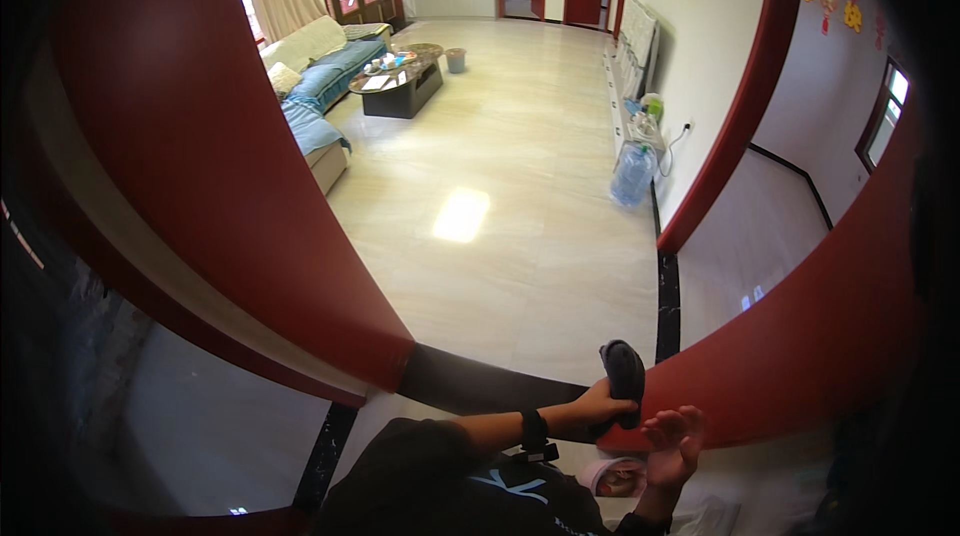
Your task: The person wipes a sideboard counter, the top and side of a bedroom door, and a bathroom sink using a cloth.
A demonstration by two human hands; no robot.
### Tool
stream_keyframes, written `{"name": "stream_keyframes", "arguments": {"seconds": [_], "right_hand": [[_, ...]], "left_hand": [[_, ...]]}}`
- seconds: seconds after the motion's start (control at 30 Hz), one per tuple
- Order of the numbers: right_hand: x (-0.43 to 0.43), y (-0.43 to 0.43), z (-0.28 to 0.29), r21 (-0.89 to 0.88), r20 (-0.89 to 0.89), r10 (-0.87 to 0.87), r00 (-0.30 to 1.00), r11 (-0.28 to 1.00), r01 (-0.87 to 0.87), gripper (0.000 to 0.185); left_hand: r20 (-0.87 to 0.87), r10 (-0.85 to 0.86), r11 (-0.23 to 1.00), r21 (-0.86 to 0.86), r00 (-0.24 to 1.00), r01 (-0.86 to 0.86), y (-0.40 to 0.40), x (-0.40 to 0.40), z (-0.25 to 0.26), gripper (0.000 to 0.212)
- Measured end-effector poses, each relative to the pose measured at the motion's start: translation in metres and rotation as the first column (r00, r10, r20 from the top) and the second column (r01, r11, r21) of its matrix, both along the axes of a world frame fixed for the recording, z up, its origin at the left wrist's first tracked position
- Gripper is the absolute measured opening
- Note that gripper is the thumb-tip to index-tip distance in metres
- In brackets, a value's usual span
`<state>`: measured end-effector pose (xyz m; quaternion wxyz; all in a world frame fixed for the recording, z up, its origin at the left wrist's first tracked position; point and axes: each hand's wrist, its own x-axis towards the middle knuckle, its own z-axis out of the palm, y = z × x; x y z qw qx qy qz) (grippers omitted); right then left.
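My left hand [596, 407] is closed around a dark grey fabric bundle [624, 371] and holds it upright. Whether it is a folded garment or a soft shoe cannot be told. A black strap with a small device [536, 435] is on my left wrist. To the right of the bundle, my right hand [673, 440] is raised with its fingers apart, and nothing is in it. Below the hands, a pink round container [615, 477] holds some items that are hard to make out.
A red door frame [247, 183] rises on the left, and another red panel [757, 363] on the right. Dark stone threshold [487, 383] crosses the doorway. Beyond are a sofa [322, 78], a coffee table [401, 74], a bin [455, 60] and a large water bottle [634, 174].
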<state>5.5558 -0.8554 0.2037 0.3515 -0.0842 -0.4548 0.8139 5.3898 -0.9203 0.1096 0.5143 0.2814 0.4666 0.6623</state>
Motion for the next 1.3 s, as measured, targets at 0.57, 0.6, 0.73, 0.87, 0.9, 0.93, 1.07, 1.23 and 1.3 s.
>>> {"name": "stream_keyframes", "arguments": {"seconds": [0.57, 0.6, 0.73, 0.87, 0.9, 0.93, 1.07, 1.23, 1.3], "right_hand": [[-0.221, 0.226, -0.204, -0.698, -0.289, 0.472, 0.833, 0.492, -0.521, 0.062], [-0.233, 0.236, -0.192, -0.647, -0.195, 0.462, 0.865, 0.603, -0.468, 0.067], [-0.277, 0.286, -0.170, -0.571, -0.107, 0.469, 0.877, 0.693, -0.441, 0.072], [-0.362, 0.331, -0.130, -0.444, -0.081, 0.539, 0.839, 0.734, -0.514, 0.067], [-0.390, 0.333, -0.122, -0.395, -0.055, 0.615, 0.786, 0.710, -0.583, 0.065], [-0.411, 0.342, -0.117, -0.416, -0.029, 0.644, 0.765, 0.688, -0.595, 0.061], [-0.508, 0.368, -0.110, -0.336, 0.243, 0.760, 0.602, 0.648, -0.683, 0.052], [-0.631, 0.388, -0.130, -0.404, 0.260, 0.816, 0.516, 0.577, -0.710, 0.049], [-0.669, 0.401, -0.145, -0.320, 0.326, 0.794, 0.513, 0.604, -0.730, 0.045]], "left_hand": [[-0.446, -0.150, 0.989, -0.072, 0.882, 0.132, 0.113, -0.192, -0.019, 0.027], [-0.420, -0.087, 0.994, 0.018, 0.903, 0.104, 0.132, -0.205, -0.021, 0.025], [-0.473, -0.259, 0.954, -0.260, 0.842, 0.147, 0.194, -0.270, 0.010, 0.017], [-0.246, -0.030, 0.978, -0.206, 0.969, -0.022, 0.216, -0.336, 0.044, 0.022], [-0.325, 0.112, 0.981, -0.116, 0.939, -0.157, 0.219, -0.359, -0.004, 0.030], [-0.293, 0.163, 0.962, -0.167, 0.942, -0.218, 0.222, -0.382, 0.006, 0.036], [-0.042, 0.597, 0.783, -0.189, 0.801, -0.593, 0.179, -0.475, 0.005, 0.058], [-0.308, 0.792, 0.441, -0.308, 0.527, -0.843, 0.092, -0.574, 0.016, 0.056], [-0.666, 0.503, 0.278, -0.480, 0.551, -0.832, 0.074, -0.614, 0.025, 0.052]]}}
